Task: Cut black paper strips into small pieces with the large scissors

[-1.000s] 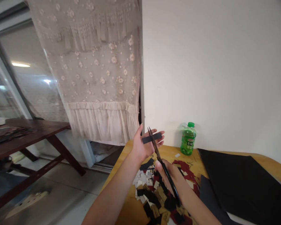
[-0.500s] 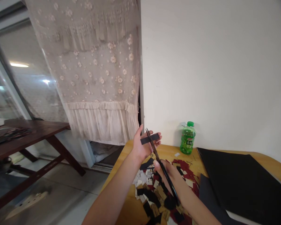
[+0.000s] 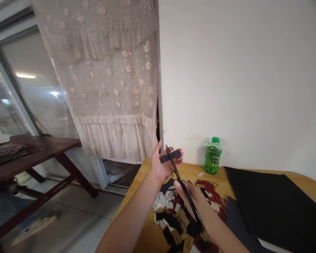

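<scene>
My left hand point(image 3: 160, 168) has its palm up and thumb raised, with the other fingers bent around a short black paper strip point(image 3: 177, 154). Long dark scissors point(image 3: 176, 171) cross in front of the strip, their blades nearly together and pointing up and away. My right hand point(image 3: 191, 196) grips the scissors by their black handles. Below both hands lies a loose heap of cut paper pieces point(image 3: 171, 220) in black, white, brown and dark red, partly covered by my right arm.
A green bottle point(image 3: 212, 158) stands on the wooden table point(image 3: 137, 196) by the wall. Large black sheets point(image 3: 276, 200) lie on the right. Across the floor at left is a dark brown table point(image 3: 55, 147), near a hanging lace curtain point(image 3: 116, 88).
The whole view has shifted slightly, so things sit a little further right. Both hands, the strip and the scissors keep nearly the same pose.
</scene>
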The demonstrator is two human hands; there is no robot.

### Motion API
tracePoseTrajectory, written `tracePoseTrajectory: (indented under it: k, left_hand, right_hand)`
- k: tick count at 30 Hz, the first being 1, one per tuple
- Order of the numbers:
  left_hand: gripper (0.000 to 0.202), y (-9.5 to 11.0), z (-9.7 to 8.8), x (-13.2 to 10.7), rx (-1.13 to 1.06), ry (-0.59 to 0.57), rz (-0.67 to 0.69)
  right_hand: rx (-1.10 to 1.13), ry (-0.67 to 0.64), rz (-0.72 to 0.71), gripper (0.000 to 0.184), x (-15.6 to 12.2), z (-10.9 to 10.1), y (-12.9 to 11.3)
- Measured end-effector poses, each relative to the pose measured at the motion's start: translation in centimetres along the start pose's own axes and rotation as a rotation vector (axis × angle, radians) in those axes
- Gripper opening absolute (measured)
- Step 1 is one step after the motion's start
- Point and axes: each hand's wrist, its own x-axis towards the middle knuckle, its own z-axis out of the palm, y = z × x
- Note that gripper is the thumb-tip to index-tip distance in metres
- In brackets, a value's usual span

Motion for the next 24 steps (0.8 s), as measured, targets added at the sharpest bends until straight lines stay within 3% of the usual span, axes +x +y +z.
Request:
tracePoseTrajectory:
  k: [24]
  left_hand:
    - [0.043,-0.21,-0.17,0.27,0.01,0.051,-0.009]
  right_hand:
    - [-0.109,-0.017,-0.05,0.04,0.23,-0.09,0.73]
